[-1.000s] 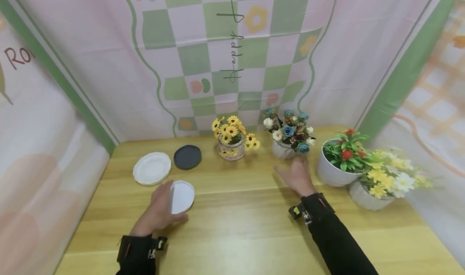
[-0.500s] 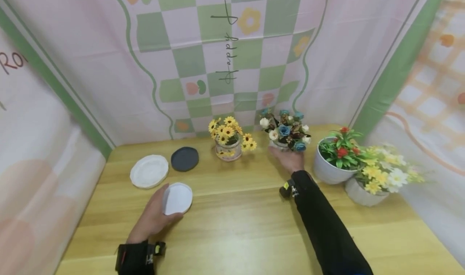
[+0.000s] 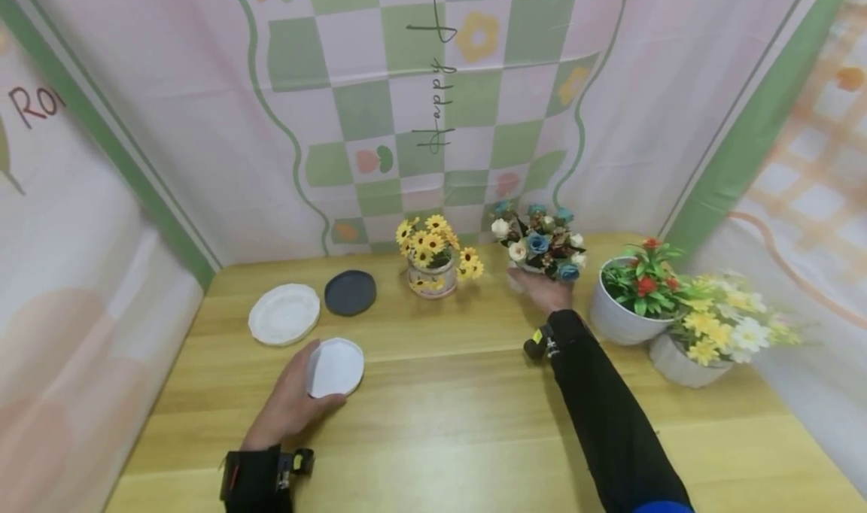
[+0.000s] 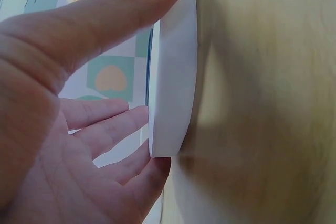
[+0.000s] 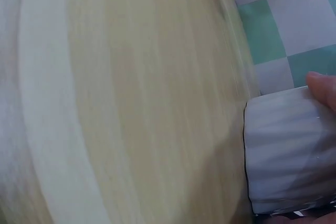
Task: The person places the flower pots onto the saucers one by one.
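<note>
My left hand [image 3: 287, 404] holds a small white plant saucer [image 3: 336, 368] by its edge on the left side of the table. In the left wrist view the thumb lies at one end of the saucer's rim [image 4: 176, 77] and the fingers at the other. At the back right, my right hand [image 3: 549, 293] grips a potted plant with blue and cream artificial roses [image 3: 538, 244]. Its pale ribbed pot [image 5: 291, 153] shows in the right wrist view, a thumb at its upper side and fingers along the lower. Most of the right fingers are hidden by the pot.
A larger white saucer [image 3: 284, 314] and a dark grey saucer [image 3: 350, 292] lie at the back left. Yellow daisies in a pot [image 3: 431, 276] stand mid-back. Right of my right arm stand a red-flowered plant [image 3: 630, 310] and a yellow-white one [image 3: 694, 362]. A printed curtain hangs behind.
My right hand has closed round the rose pot, having reached it from just in front. The left thumb and fingers have settled round the small white saucer, which stays in nearly the same place.
</note>
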Tool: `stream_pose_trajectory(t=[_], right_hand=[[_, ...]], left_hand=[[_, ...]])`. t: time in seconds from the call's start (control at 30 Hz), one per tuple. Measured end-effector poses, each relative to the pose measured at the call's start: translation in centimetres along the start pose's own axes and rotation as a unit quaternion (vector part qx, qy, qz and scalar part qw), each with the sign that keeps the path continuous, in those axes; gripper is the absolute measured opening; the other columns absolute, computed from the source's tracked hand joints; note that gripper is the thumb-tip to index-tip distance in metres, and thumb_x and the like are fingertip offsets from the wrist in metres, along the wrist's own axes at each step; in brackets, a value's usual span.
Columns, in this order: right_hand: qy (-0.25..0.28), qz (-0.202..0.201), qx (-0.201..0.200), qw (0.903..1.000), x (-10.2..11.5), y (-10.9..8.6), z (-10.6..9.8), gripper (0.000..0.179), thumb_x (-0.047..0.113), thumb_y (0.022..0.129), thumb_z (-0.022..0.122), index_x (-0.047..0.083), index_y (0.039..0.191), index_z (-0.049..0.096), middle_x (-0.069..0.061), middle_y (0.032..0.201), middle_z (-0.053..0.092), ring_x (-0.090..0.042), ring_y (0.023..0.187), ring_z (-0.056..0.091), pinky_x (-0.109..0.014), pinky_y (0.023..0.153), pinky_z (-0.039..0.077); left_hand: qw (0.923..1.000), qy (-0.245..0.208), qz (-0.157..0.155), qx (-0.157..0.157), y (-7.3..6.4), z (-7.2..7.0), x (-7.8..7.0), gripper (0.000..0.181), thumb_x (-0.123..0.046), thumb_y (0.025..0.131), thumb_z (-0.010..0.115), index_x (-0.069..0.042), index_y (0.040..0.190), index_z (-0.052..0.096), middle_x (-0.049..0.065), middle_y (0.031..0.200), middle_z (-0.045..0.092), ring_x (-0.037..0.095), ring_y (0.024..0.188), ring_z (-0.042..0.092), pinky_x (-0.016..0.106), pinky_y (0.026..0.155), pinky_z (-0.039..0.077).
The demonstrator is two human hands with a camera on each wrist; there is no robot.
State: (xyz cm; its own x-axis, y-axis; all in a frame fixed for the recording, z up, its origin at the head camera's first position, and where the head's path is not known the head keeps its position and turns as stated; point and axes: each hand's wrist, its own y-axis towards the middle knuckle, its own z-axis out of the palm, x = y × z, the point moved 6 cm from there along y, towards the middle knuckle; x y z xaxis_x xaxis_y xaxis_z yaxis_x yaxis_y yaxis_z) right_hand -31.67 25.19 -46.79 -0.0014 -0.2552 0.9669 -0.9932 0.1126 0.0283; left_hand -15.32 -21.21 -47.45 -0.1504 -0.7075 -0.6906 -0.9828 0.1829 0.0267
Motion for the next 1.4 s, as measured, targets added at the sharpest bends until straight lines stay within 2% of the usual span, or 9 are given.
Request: stream_pose_trajectory(t=[0.07, 0.1, 0.13, 0.37, 0.57, 0.77, 1.03, 1.2, 1.4], right_hand=[[-0.038, -0.008, -0.028, 0.9989, 0.2, -0.2, -0.3, 0.089, 0.042, 0.100, 0.067, 0.013, 0.170, 0.020, -0.010, 0.177, 0.025, -0.030, 0.165, 0.017, -0.043, 0.138, 0.013], [-0.119, -0.014, -0.048, 0.9917, 0.3, -0.3, -0.6, 0.094, 0.042, 0.097, 0.071, 0.010, 0.169, 0.020, -0.014, 0.175, 0.027, -0.034, 0.164, 0.020, -0.047, 0.137, 0.016], [-0.126, -0.012, -0.056, 0.9904, 0.3, -0.4, -0.7, 0.097, 0.041, 0.095, 0.075, 0.010, 0.169, 0.020, -0.014, 0.175, 0.029, -0.034, 0.164, 0.022, -0.048, 0.137, 0.017], [-0.072, 0.001, -0.071, 0.9949, 0.2, -1.1, -0.5, 0.099, 0.034, 0.093, 0.079, 0.011, 0.169, 0.019, -0.011, 0.175, 0.029, -0.032, 0.163, 0.024, -0.047, 0.136, 0.018], [-0.083, -0.012, -0.093, 0.9921, 0.3, -2.1, -0.6, 0.093, 0.032, 0.088, 0.085, 0.011, 0.164, 0.034, -0.010, 0.168, 0.043, -0.031, 0.158, 0.035, -0.046, 0.133, 0.028], [-0.069, -0.021, -0.096, 0.9927, 0.3, -3.2, -0.5, 0.095, 0.030, 0.086, 0.088, 0.014, 0.163, 0.035, -0.008, 0.166, 0.045, -0.031, 0.156, 0.038, -0.048, 0.132, 0.030], [-0.091, -0.036, -0.064, 0.9931, 0.4, -4.5, -0.1, 0.106, 0.036, 0.085, 0.088, 0.016, 0.168, 0.025, -0.010, 0.170, 0.037, -0.034, 0.159, 0.032, -0.055, 0.134, 0.021], [-0.104, -0.054, -0.055, 0.9916, 0.7, -5.2, 0.1, 0.104, 0.035, 0.085, 0.088, 0.016, 0.167, 0.027, -0.011, 0.169, 0.039, -0.036, 0.158, 0.033, -0.057, 0.133, 0.022], [-0.106, -0.039, -0.027, 0.9932, 0.5, -6.2, 0.2, 0.103, 0.039, 0.089, 0.084, 0.017, 0.168, 0.023, -0.011, 0.172, 0.034, -0.037, 0.160, 0.029, -0.059, 0.133, 0.020]], left_hand=[[1.0000, -0.001, -0.001, 0.001, 0.0, 0.1, -0.1, 0.106, -0.022, 0.080, 0.093, 0.010, 0.159, 0.030, 0.037, 0.161, 0.038, 0.056, 0.147, 0.040, 0.071, 0.121, 0.035], [1.0000, -0.003, 0.000, 0.000, 0.0, 0.1, -0.1, 0.106, -0.023, 0.080, 0.093, 0.010, 0.159, 0.030, 0.037, 0.161, 0.038, 0.056, 0.147, 0.039, 0.071, 0.122, 0.034], [1.0000, -0.004, 0.001, -0.001, 0.0, 0.1, -0.2, 0.106, -0.023, 0.080, 0.093, 0.010, 0.159, 0.030, 0.037, 0.161, 0.038, 0.056, 0.147, 0.039, 0.071, 0.122, 0.034], [0.9999, -0.001, 0.012, -0.006, -0.2, 0.2, -0.5, 0.107, -0.024, 0.080, 0.094, 0.011, 0.158, 0.030, 0.038, 0.160, 0.038, 0.057, 0.146, 0.039, 0.072, 0.121, 0.035], [1.0000, -0.005, 0.002, 0.000, -0.1, 0.5, -0.4, 0.107, -0.022, 0.081, 0.093, 0.010, 0.159, 0.028, 0.038, 0.161, 0.036, 0.057, 0.147, 0.038, 0.072, 0.121, 0.034], [0.9997, -0.008, -0.016, 0.015, 0.0, 0.6, -0.4, 0.107, -0.021, 0.083, 0.091, 0.009, 0.161, 0.024, 0.037, 0.163, 0.033, 0.055, 0.150, 0.035, 0.071, 0.123, 0.032], [0.9992, -0.007, -0.028, 0.025, -0.1, 0.6, -0.4, 0.109, -0.023, 0.084, 0.091, 0.008, 0.162, 0.022, 0.036, 0.165, 0.030, 0.054, 0.152, 0.033, 0.069, 0.125, 0.031], [0.9994, -0.005, -0.022, 0.025, -0.1, 0.7, -0.6, 0.109, -0.023, 0.083, 0.091, 0.009, 0.162, 0.023, 0.037, 0.164, 0.031, 0.055, 0.151, 0.033, 0.070, 0.124, 0.032], [0.9996, -0.006, -0.017, 0.023, -0.1, 0.9, -0.8, 0.109, -0.023, 0.082, 0.092, 0.009, 0.161, 0.024, 0.037, 0.163, 0.032, 0.056, 0.150, 0.035, 0.070, 0.124, 0.032]])
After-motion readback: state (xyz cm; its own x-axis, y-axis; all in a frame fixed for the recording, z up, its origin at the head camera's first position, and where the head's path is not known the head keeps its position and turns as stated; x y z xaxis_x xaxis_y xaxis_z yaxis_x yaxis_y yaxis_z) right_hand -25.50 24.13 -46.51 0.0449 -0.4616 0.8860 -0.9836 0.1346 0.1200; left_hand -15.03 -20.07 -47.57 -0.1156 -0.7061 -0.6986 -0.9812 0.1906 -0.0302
